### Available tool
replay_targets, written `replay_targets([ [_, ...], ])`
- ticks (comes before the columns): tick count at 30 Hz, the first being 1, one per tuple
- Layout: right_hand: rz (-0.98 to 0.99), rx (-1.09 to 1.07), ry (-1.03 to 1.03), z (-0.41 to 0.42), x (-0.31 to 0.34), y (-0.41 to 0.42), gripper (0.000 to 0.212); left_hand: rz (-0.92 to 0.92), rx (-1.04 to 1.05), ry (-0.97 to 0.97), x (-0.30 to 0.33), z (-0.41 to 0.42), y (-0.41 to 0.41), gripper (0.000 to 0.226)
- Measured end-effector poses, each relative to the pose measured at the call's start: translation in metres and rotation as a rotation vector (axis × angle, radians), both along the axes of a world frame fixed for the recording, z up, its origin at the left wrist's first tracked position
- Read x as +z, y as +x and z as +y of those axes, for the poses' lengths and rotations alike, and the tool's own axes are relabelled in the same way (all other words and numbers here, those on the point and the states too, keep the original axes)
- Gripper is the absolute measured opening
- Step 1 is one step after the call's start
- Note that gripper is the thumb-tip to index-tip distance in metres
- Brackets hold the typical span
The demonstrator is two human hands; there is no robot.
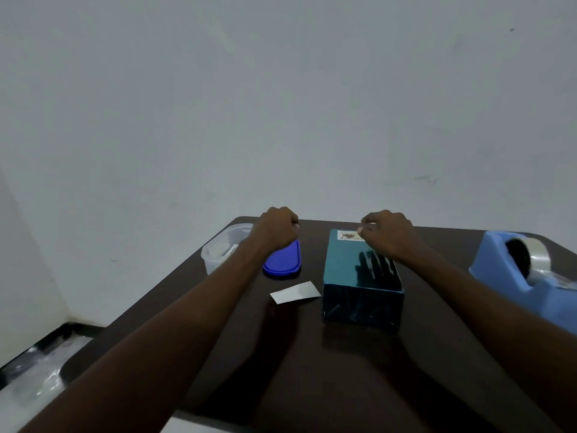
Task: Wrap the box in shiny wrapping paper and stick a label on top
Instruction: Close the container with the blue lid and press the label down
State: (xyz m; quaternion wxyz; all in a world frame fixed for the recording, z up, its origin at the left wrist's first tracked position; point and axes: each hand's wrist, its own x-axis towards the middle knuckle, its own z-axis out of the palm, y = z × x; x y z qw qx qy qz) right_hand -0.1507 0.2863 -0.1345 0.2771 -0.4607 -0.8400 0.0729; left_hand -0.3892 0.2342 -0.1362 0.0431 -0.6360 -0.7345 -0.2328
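Observation:
A box wrapped in shiny teal paper stands on the dark table, right of centre. A small white label with a red picture is on its top at the far end. My right hand hovers over that far end with its fingers loosely curled, fingertips at the label's right edge and nothing visibly held. Its reflection shows on the glossy top. My left hand is curled into a fist above a blue lid, left of the box, and holds nothing I can see.
A white slip of paper lies flat left of the box. A clear plastic container sits at the table's far left corner beside the blue lid. A blue tape dispenser with a roll stands at the right edge.

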Motion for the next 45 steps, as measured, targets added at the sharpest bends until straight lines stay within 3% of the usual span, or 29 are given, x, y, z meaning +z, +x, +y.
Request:
replay_targets([
  [8,0.007,0.127,0.053,-0.035,0.012,-0.089,0.027,-0.05,0.137,0.01,0.008,-0.044,-0.069,0.033],
  [15,-0.285,0.204,-0.03,-0.062,-0.011,-0.169,0.03,0.031,0.23,-0.289,-0.02,-0.064,-0.102,0.054],
  [19,-0.39,0.114,-0.101,-0.055,-0.038,-0.196,0.037,-0.009,0.197,-0.182,-0.032,-0.072,-0.102,0.054],
  [22,-0.407,0.038,-0.025,-0.05,-0.047,-0.201,0.024,-0.07,0.185,-0.14,-0.033,-0.076,-0.105,0.054],
  [28,-0.162,-0.05,0.078,-0.041,-0.018,-0.186,0.028,-0.237,0.183,0.058,-0.023,-0.081,-0.126,0.034],
  [32,0.013,-0.195,-0.159,-0.017,0.008,-0.172,0.017,-0.305,0.197,0.162,-0.017,-0.083,-0.135,0.029],
  [37,0.555,-0.228,-0.351,-0.006,0.025,-0.178,0.012,-0.345,0.187,0.249,-0.009,-0.073,-0.134,0.025],
  [39,0.727,-0.171,-0.435,-0.013,0.027,-0.192,0.04,-0.459,0.163,0.257,-0.001,-0.067,-0.13,0.029],
  [42,0.805,-0.057,-0.569,-0.038,0.025,-0.22,0.041,-0.724,0.131,0.247,0.01,-0.063,-0.124,0.039],
  [45,0.719,-0.035,-0.578,-0.049,0.014,-0.24,0.037,-0.682,0.21,0.262,0.014,-0.063,-0.13,0.022],
])
